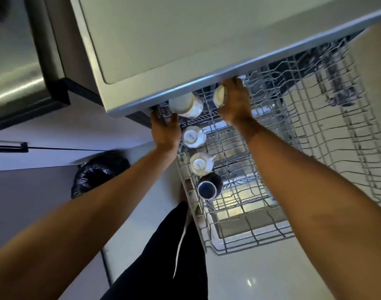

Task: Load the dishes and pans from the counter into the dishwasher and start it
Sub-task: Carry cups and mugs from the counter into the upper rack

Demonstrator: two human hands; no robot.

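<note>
I look straight down on the dishwasher's pulled-out upper wire rack (293,131). Down its left side stand a large white mug (185,105), two upturned white cups (193,137) (200,163) and a dark blue cup (208,187). My right hand (236,100) holds another white cup (219,96) at the rack's far end, just under the counter edge (185,89). My left hand (164,128) grips the rack's left rail beside the large mug, its fingertips partly hidden under the counter.
The lower rack (245,234) shows through the upper one. A black rubbish bag (98,174) sits on the floor at the left, near a cabinet with a dark handle (9,146). A stainless appliance (14,61) is at the upper left. My leg (163,256) stands beside the racks.
</note>
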